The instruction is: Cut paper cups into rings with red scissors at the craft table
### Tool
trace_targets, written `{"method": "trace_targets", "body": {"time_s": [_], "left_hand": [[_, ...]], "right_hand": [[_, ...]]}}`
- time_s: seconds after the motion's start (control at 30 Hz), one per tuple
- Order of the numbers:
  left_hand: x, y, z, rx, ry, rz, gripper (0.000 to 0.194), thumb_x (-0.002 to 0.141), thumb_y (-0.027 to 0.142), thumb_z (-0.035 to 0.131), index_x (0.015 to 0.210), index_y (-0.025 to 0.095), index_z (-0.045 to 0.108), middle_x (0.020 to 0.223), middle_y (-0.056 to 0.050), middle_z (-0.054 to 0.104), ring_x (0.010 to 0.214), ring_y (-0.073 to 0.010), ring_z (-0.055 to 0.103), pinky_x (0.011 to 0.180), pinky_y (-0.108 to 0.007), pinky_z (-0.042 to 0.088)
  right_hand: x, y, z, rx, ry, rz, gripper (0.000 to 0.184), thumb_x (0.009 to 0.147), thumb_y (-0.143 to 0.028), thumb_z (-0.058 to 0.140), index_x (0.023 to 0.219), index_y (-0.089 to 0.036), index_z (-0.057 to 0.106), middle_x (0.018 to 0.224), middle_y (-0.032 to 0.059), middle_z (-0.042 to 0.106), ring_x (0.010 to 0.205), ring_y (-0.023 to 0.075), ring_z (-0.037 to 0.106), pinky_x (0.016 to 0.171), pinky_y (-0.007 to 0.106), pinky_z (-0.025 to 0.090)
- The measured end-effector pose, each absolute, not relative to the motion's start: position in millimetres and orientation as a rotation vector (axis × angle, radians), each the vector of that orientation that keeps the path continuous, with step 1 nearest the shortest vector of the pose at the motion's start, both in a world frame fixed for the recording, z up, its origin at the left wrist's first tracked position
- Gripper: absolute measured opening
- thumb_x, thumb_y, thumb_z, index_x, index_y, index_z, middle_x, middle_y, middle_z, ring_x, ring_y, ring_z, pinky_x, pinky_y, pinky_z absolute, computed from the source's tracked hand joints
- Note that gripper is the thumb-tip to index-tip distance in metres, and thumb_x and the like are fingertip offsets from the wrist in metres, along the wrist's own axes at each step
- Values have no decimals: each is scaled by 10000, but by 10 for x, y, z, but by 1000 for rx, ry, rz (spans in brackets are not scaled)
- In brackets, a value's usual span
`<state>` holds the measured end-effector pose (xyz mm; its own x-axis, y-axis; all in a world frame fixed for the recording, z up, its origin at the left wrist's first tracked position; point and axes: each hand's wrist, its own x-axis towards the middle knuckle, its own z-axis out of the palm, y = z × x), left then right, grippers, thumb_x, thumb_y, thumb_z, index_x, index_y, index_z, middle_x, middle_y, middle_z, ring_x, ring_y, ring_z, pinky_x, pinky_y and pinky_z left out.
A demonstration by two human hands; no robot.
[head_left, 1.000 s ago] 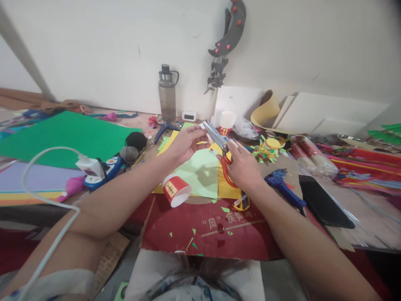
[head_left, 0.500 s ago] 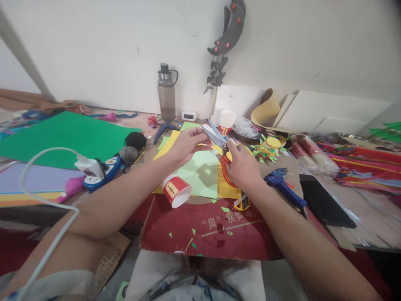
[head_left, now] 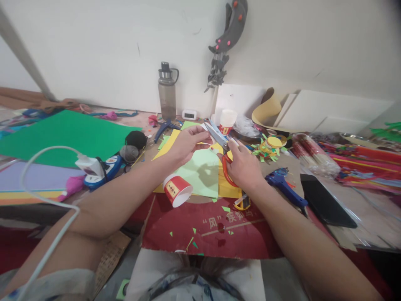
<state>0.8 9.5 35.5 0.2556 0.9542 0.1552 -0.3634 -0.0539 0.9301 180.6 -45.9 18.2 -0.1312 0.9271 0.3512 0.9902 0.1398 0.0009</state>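
Note:
My right hand is closed round the orange handles of a pair of scissors, whose blades are parted and point up and to the left. With its fingers pinched, my left hand holds a small white paper piece at the blades. Part of that piece is hidden behind fingers and metal. Below both hands lies a light green paper sheet, on top of yellow paper. A red and white paper cup lies on its side under my left forearm.
A second paper cup stands behind the scissors. To the right are a blue glue gun and a black phone. Green card and a white charger with its cable lie left. A bottle stands against the wall.
The scissors and the white paper piece have shifted very slightly against each other. Both hands keep their grip, and the whole view has moved a little.

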Motion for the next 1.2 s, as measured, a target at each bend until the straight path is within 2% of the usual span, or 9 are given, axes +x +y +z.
{"method": "trace_targets", "body": {"time_s": [0.27, 0.43, 0.57, 0.7, 0.97, 1.2], "left_hand": [[26, 79, 346, 1168, 701, 1292, 106, 825, 163, 724, 770, 133, 638, 720, -2, 665, 673, -90, 643, 675, -226, 499], [22, 118, 346, 935, 581, 1245, 106, 900, 223, 649, 888, 123, 680, 798, -42, 709, 712, -117, 669, 694, -259, 544], [37, 120, 331, 928, 650, 1288, 126, 888, 128, 640, 763, 116, 626, 721, -30, 684, 666, -101, 659, 692, -244, 545], [66, 90, 319, 1002, 698, 1278, 203, 892, 113, 621, 692, 123, 585, 699, -31, 678, 673, -109, 673, 675, -246, 544], [45, 102, 318, 1040, 704, 1266, 199, 836, 182, 717, 701, 132, 581, 721, -24, 681, 683, -105, 671, 720, -260, 540], [33, 105, 329, 1087, 699, 1295, 186, 847, 173, 707, 716, 137, 579, 709, -6, 655, 666, -90, 633, 728, -257, 536]], "right_hand": [[1817, -460, 179, -1867, -2152, -336, 486, 1037, -474, 388, 1369, -151, 537, 1139, 174, 686, 990, 280, 642, 747, 318, 431], [1813, -453, 179, -1865, -2144, -334, 472, 1033, -468, 395, 1357, -160, 545, 1115, 164, 682, 960, 275, 640, 719, 311, 414], [1805, -445, 172, -1893, -2154, -323, 460, 1027, -486, 407, 1319, -166, 563, 1079, 152, 675, 944, 276, 634, 693, 303, 389], [1820, -436, 153, -1853, -2141, -344, 503, 1030, -479, 392, 1392, -152, 514, 1153, 183, 654, 955, 277, 629, 703, 309, 396], [1825, -441, 153, -1858, -2142, -340, 520, 1031, -473, 375, 1410, -143, 507, 1183, 195, 652, 977, 290, 635, 711, 319, 417], [1816, -455, 175, -1866, -2164, -344, 441, 1032, -458, 405, 1324, -160, 547, 1109, 157, 688, 971, 281, 643, 678, 308, 371]]}}
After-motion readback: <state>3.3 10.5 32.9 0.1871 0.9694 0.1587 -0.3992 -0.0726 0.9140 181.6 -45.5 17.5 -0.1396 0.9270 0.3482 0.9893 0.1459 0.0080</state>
